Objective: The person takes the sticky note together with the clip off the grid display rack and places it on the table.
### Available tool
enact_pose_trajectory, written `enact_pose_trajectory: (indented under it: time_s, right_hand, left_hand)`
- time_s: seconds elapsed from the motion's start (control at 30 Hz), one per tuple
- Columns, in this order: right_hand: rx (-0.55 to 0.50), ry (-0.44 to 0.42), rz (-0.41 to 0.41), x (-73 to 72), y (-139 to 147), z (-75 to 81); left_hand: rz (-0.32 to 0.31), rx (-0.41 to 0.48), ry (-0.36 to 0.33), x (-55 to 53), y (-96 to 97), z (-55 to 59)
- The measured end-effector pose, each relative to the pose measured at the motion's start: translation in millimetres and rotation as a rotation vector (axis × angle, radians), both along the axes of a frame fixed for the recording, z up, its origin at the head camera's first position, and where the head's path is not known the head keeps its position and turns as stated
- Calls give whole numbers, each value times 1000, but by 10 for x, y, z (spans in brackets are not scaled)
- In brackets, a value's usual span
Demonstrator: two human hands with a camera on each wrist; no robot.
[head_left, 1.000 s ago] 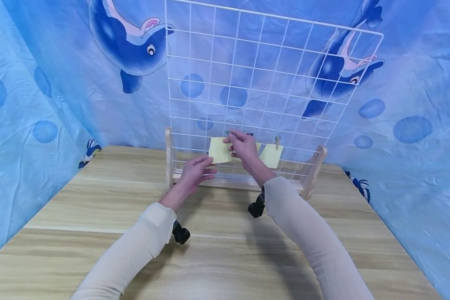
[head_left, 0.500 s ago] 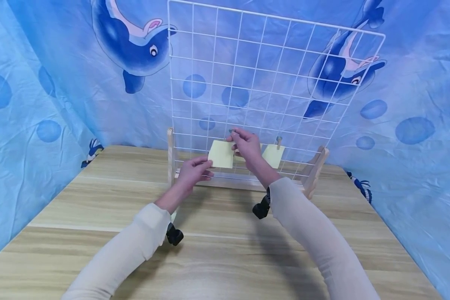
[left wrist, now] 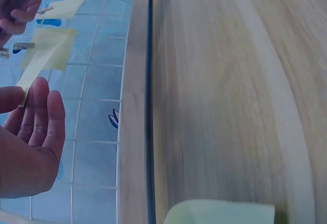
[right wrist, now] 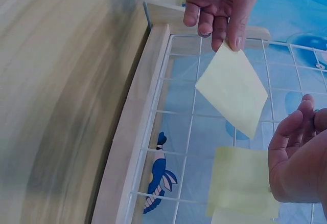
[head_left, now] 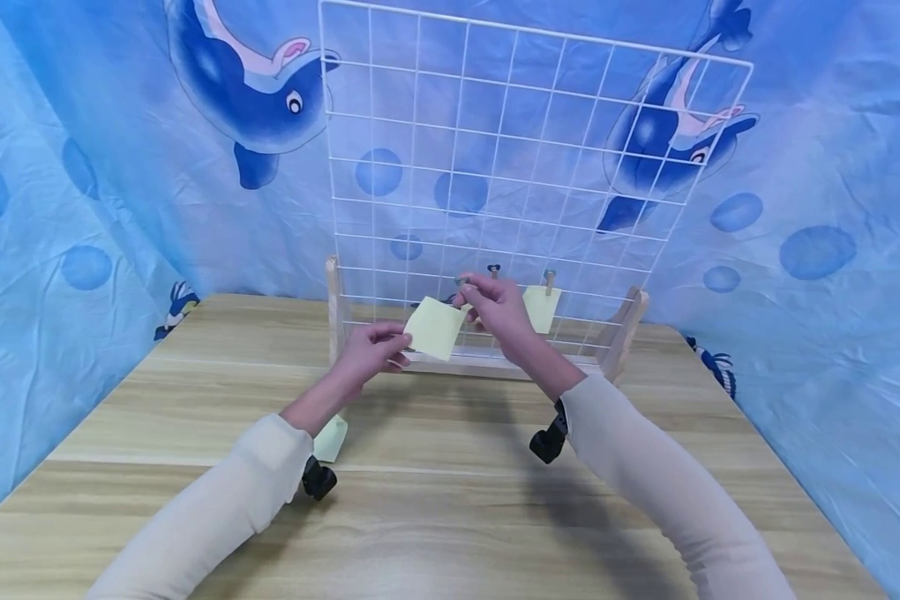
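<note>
My left hand (head_left: 367, 354) pinches a pale yellow sticky note (head_left: 435, 327) by one corner between thumb and fingers. The note tilts in front of the white wire grid (head_left: 461, 175), apart from the other notes. Close to its upper right corner is my right hand (head_left: 502, 312), whose thumb and index finger pinch a small clothespin (head_left: 461, 282) with a teal top, mostly hidden. Two more notes hang on the grid: one note (right wrist: 242, 180) largely behind my right hand, with a dark-topped clothespin (head_left: 493, 272), and another note (head_left: 542, 308) farther right under a wooden clothespin (head_left: 550, 282).
Wooden feet (head_left: 622, 333) and a low wooden bar (head_left: 487, 364) support the grid on a wood-grain table (head_left: 435, 517). A pale green note (head_left: 331, 439) lies on the table beside my left forearm. Blue dolphin-print cloth (head_left: 82, 192) surrounds the table.
My left hand has drawn the note down and towards me, and the note has turned to a tilt. My right hand has come slightly lower with the teal-topped clothespin.
</note>
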State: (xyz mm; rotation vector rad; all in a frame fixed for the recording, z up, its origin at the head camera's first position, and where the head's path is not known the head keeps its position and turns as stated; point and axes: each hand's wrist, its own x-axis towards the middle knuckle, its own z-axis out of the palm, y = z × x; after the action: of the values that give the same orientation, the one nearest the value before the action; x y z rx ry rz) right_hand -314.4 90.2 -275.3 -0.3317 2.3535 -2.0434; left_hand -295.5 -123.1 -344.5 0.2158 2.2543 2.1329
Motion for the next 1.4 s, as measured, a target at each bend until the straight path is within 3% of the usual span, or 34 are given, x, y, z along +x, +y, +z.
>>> enact_pose_trajectory:
  time_s: [0.23, 0.7, 1.1, 1.4]
  right_hand:
    - [24, -32, 11, 136, 102, -38]
    - [27, -28, 26, 244, 342, -211]
    - [7, -120, 6, 380, 618, -351]
    - [-11, -151, -18, 431, 837, -455]
  left_hand:
    - [-38, -116, 24, 43, -64, 13]
    - [-116, -193, 54, 139, -135, 15]
    - [-214, -316, 111, 196, -244, 3]
    - [-243, -434, 133, 242, -303, -29]
